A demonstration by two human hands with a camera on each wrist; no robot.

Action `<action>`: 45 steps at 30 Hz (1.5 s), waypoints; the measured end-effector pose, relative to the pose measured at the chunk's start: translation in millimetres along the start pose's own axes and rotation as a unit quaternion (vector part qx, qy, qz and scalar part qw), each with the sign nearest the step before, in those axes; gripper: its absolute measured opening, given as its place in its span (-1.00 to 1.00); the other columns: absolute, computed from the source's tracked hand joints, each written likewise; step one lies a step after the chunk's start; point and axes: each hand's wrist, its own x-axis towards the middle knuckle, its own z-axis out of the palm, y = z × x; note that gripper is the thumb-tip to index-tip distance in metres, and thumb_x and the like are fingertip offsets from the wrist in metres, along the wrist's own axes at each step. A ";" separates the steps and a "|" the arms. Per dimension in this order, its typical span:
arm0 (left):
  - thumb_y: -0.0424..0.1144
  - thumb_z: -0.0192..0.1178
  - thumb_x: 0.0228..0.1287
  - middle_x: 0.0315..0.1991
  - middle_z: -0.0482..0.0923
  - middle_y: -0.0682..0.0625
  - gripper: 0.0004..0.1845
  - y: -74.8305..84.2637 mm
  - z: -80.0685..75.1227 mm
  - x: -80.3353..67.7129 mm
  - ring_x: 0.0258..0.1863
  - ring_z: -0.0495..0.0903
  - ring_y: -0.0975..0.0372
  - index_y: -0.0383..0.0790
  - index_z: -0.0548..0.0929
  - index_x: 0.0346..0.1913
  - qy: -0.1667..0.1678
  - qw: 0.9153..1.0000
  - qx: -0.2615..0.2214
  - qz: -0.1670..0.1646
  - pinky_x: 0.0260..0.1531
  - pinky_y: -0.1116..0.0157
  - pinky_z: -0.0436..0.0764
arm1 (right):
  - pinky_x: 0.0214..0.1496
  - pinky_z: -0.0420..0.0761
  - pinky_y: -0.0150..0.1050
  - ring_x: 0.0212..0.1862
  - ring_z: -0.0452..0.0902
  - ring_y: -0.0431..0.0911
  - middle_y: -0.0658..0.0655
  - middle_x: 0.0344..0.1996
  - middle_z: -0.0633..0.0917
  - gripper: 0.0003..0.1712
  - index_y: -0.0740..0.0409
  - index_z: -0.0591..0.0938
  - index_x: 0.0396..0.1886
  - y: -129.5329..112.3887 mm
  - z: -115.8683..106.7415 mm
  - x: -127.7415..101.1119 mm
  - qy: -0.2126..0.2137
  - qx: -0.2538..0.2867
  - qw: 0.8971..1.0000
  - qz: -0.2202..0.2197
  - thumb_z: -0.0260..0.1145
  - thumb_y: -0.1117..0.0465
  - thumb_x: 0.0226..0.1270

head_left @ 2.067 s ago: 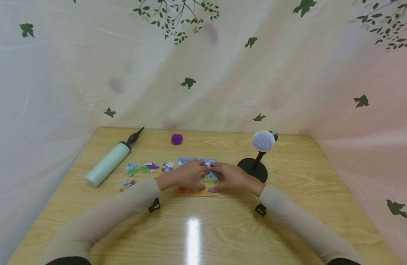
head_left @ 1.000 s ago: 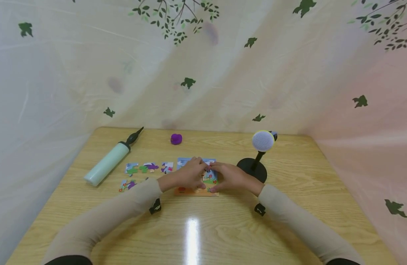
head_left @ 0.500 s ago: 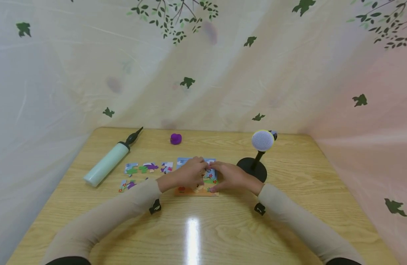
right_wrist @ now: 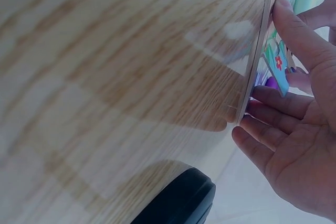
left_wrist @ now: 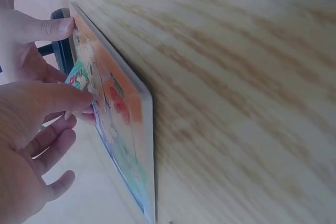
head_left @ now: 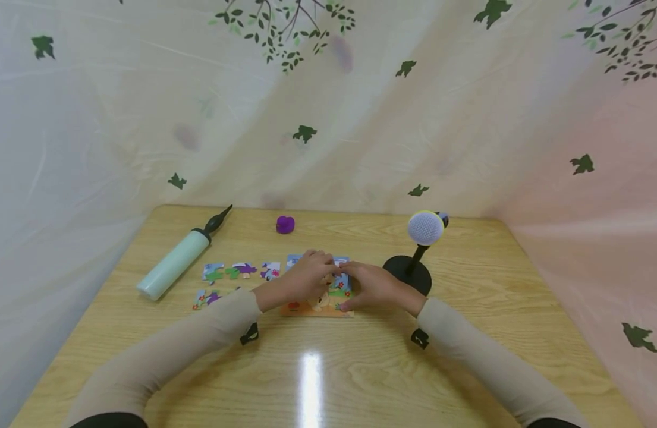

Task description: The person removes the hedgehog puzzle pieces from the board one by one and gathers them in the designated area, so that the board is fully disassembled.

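In the head view, a jigsaw puzzle board with an orange lower border lies mid-table under both hands. My left hand reaches over it from the left; the left wrist view shows its thumb and forefinger pinched low over the picture, on what looks like a puzzle piece, mostly hidden by the fingers. My right hand grips the board's right end, thumb on the near edge and fingers at the far side. Between the hands a flowered puzzle piece tilts up from the board. Several loose puzzle pieces lie to the left.
A mint-green hand pump with a black nozzle lies at the left. Near the back edge sits a small purple toy. A microphone-like object stands on a round black base just behind the right hand.
My left hand has shifted slightly away over the board and its thumb has drawn in, showing more of the picture's lower middle. The right hand stays on the board's right end.
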 end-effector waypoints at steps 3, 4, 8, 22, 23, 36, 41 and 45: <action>-0.40 0.40 0.16 -0.03 0.67 -0.08 -0.57 -0.2 -0.5 0.3 0.03 0.59 0.06 -0.22 0.72 0.14 -0.004 1.000 0.015 0.000 0.25 -0.02 0.47 | 0.47 0.40 0.15 0.52 0.29 0.17 0.19 0.53 0.35 0.08 0.19 0.33 0.54 -0.7 -0.1 0.2 -0.001 -0.001 1.000 0.004 0.54 -0.21 0.14; -0.40 0.40 0.17 -0.03 0.67 -0.07 -0.57 -0.3 -0.7 0.6 0.04 0.59 0.06 -0.22 0.72 0.15 -0.007 1.000 0.018 0.000 0.27 -0.03 0.46 | 0.46 0.41 0.15 0.52 0.30 0.17 0.20 0.53 0.36 0.08 0.19 0.33 0.54 -0.9 -0.1 0.1 0.000 -0.001 1.000 0.004 0.54 -0.20 0.14; -0.37 0.38 0.20 -0.02 0.67 -0.08 -0.56 -0.1 -1.5 1.8 0.06 0.61 0.06 -0.19 0.71 0.18 -0.022 0.999 0.035 -0.004 0.33 -0.11 0.42 | 0.45 0.42 0.16 0.51 0.32 0.18 0.22 0.52 0.37 0.08 0.21 0.34 0.53 -2.1 -0.4 -0.1 0.000 -0.003 1.000 0.004 0.54 -0.19 0.14; -0.39 0.35 0.19 -0.08 0.70 -0.06 -0.62 -9.2 -4.4 -2.8 -0.03 0.65 0.08 -0.18 0.75 0.10 -0.018 0.999 0.029 -0.015 0.33 -0.15 0.40 | 0.45 0.42 0.15 0.51 0.30 0.20 0.27 0.51 0.36 0.08 0.25 0.35 0.51 -6.0 -1.6 0.9 -0.006 -0.014 1.000 0.007 0.54 -0.21 0.14; -0.39 0.35 0.19 -0.08 0.70 -0.06 -0.63 -10.3 -5.3 -3.7 -0.02 0.65 0.08 -0.18 0.76 0.09 -0.016 0.999 0.031 -0.014 0.34 -0.15 0.40 | 0.46 0.42 0.15 0.51 0.30 0.20 0.28 0.51 0.37 0.08 0.26 0.35 0.51 -6.2 -1.6 0.9 -0.007 -0.015 1.000 0.006 0.53 -0.22 0.14; -0.30 0.45 0.15 -0.20 0.69 0.00 -0.71 -25.1 -27.7 -36.7 -0.11 0.59 0.11 -0.12 0.80 -0.03 0.046 0.994 0.091 0.023 0.18 -0.11 0.53 | 0.49 0.38 0.14 0.53 0.26 0.22 0.29 0.50 0.38 0.05 0.29 0.41 0.46 -5.5 0.4 1.8 -0.006 -0.020 1.000 0.008 0.54 -0.22 0.13; -0.29 0.48 0.13 -0.19 0.70 0.01 -0.72 -32.4 -37.1 -58.5 -0.07 0.58 0.10 -0.12 0.80 -0.05 0.058 0.995 0.083 0.021 0.16 -0.09 0.54 | 0.51 0.35 0.14 0.55 0.23 0.22 0.27 0.51 0.37 0.04 0.27 0.41 0.47 -6.3 0.6 0.8 -0.006 -0.023 1.000 0.015 0.54 -0.21 0.13; -0.29 0.52 0.08 -0.17 0.70 -0.01 -0.69 -36.7 -43.7 -76.7 -0.06 0.57 0.08 -0.15 0.80 -0.06 0.058 0.996 0.072 0.015 0.13 -0.11 0.53 | 0.52 0.33 0.14 0.55 0.22 0.20 0.25 0.51 0.37 0.04 0.26 0.41 0.47 -5.6 1.2 0.8 -0.005 -0.025 1.000 0.016 0.54 -0.21 0.14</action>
